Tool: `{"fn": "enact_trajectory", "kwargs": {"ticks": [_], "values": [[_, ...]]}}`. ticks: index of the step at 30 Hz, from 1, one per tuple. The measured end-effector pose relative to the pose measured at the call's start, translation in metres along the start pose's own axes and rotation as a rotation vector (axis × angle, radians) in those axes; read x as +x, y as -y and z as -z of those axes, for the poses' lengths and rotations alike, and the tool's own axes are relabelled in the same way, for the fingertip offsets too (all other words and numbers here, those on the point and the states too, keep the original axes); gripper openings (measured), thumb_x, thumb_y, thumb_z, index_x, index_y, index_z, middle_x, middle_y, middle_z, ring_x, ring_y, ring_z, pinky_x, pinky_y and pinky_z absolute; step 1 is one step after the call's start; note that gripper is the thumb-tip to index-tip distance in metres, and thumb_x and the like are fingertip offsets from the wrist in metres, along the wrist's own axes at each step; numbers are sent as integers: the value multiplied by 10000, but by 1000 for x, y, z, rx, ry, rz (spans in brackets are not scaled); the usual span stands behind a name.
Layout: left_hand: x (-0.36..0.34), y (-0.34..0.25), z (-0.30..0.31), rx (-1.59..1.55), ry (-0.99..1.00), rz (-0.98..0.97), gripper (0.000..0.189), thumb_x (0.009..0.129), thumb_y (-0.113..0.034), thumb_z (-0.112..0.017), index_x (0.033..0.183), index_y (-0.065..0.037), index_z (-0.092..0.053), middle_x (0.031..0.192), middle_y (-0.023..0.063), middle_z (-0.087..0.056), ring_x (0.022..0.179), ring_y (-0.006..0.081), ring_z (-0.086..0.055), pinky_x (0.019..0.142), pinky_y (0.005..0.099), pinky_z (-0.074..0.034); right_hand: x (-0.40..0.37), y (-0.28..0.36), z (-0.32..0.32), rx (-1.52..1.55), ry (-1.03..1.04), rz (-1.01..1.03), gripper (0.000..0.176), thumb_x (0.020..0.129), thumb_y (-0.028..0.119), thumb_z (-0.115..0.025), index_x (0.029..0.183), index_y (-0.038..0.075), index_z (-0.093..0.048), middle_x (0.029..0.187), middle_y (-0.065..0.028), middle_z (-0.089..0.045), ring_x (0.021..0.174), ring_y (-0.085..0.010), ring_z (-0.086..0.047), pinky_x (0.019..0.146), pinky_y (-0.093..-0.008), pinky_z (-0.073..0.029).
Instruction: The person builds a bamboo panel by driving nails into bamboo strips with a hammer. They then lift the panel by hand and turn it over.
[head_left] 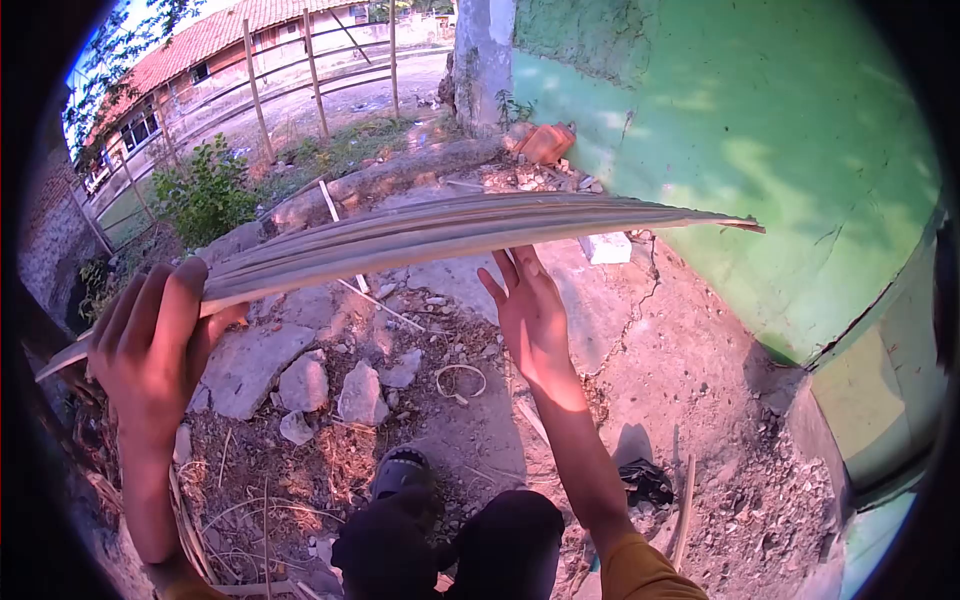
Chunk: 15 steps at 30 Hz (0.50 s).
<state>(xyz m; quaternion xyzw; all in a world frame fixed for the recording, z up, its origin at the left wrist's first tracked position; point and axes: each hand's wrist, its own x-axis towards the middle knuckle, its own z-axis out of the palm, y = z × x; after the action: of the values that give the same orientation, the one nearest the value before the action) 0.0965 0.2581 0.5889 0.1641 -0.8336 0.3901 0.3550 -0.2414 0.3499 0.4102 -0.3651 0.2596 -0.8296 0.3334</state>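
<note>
A long bundle of flat, pale brown strips (430,232) stretches across the view at chest height, bowed slightly upward and narrowing to a ragged tip at the right. Around its left end my left hand (150,335) is closed, fingers over the top and thumb below. Under the middle of the bundle, my right hand (532,305) has its fingers spread and pointing up, with the fingertips at the lower edge. Whether those fingertips press on it is hard to tell.
Broken concrete slabs (250,370) and stones lie on the ground ahead. A white block (606,248) sits near the green wall (740,150). A black plastic scrap (645,482) is at lower right. Behind stand a wooden fence (315,75) and a leafy bush (205,195).
</note>
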Motion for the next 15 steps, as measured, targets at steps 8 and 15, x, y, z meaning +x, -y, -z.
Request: {"fn": "enact_trajectory", "kwargs": {"ticks": [8,15], "values": [[-73,-81,21,-133,193,35,378,994,-359,-693,1169,-24,-701,1060,139,-743,947,350,-733,822,459,-582,-103,-58,82,212,-52,-17,541,1065,312,-621,1523,57,-483,1495,-55,-573,1413,-242,-508,1209,-468,-365],[-129,-151,32,-344,411,242,282,954,-150,-660,1220,-99,-741,1183,115,-763,1106,304,-754,1032,499,-585,-158,-56,104,324,-384,-334,968,898,573,-789,1637,130,-347,1630,-72,-438,1486,-243,-441,1244,-491,-352]]}}
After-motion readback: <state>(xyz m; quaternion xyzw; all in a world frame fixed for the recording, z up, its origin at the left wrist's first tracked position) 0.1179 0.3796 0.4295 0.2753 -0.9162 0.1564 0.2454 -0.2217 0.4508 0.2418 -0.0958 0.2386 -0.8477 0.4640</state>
